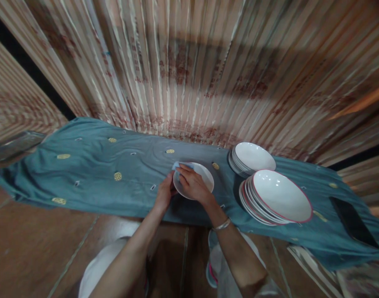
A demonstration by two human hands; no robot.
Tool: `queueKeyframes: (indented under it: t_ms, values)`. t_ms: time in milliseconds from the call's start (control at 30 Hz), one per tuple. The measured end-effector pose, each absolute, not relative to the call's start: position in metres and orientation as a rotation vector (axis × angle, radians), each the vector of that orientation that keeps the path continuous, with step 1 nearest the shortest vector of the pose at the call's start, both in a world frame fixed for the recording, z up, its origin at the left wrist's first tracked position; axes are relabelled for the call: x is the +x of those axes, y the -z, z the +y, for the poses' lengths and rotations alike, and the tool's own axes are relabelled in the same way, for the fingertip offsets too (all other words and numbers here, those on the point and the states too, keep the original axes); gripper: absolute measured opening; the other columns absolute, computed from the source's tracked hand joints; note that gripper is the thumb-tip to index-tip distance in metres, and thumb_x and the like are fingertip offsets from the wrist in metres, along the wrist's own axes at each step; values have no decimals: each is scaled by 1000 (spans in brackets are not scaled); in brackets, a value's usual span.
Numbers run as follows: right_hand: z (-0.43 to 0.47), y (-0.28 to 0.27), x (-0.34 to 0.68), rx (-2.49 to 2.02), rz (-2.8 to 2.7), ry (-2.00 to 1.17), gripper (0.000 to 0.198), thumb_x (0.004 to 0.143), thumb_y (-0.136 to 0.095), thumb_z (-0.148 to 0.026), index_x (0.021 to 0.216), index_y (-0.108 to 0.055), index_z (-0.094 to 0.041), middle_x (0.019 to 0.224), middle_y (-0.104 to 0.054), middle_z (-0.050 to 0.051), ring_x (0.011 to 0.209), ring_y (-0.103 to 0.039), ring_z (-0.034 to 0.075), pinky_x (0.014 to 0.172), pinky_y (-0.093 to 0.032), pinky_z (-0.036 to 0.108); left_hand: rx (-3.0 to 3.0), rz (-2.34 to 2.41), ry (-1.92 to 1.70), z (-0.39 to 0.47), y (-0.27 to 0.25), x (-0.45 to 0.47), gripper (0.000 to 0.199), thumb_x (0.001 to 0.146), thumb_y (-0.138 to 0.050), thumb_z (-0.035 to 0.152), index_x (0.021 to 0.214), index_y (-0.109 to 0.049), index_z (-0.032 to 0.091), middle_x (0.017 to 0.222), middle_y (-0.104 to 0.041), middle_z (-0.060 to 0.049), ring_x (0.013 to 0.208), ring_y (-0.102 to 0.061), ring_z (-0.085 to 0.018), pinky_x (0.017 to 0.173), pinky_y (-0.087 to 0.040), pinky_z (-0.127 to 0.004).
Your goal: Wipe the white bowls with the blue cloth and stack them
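A white shallow bowl [207,174] is held tilted just above the cloth-covered table, near its front edge. My left hand [165,191] grips the bowl at its left rim, with the fingers partly hidden behind it. My right hand [193,182] lies over the inside of the bowl, its fingers pressing a light blue cloth [181,165] against the upper left part. Most of that cloth is covered by the fingers. A silver bracelet [223,224] circles my right wrist.
To the right stand a stack of white bowls [254,157] and, nearer, a stack of larger red-rimmed bowls [282,194]. A black phone [353,221] lies at the right end of the green tablecloth [93,178]. A clear tray [18,145] sits far left. Behind hangs a striped curtain [183,82].
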State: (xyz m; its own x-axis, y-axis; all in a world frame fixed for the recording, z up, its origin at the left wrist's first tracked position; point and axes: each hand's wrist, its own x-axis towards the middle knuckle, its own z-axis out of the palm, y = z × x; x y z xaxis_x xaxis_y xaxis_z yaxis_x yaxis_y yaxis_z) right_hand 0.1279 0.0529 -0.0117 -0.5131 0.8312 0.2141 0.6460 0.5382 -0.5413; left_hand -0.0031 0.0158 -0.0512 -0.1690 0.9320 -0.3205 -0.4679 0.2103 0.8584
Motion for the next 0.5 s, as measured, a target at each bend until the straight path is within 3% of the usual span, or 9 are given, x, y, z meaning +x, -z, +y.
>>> queueKeyframes:
  t_ms: [233,500]
  values:
    - [45,8,134,-1012,-2342,-719,38,97,-48,-20,131,-65,-17,145,-57,12,135,-54,20,114,-41,36,471,1062,-1315,17,50,-4,68,83,-49,75,108,-73,17,111,-75,-14,112,-68,-31,82,-56,-36]
    - [38,0,145,-864,-2301,-955,25,98,-53,-25,104,-76,-19,122,-73,7,114,-67,18,100,-49,29,483,1062,-1371,21,49,-3,67,80,-58,72,108,-74,13,103,-77,-13,100,-71,-29,74,-57,-33]
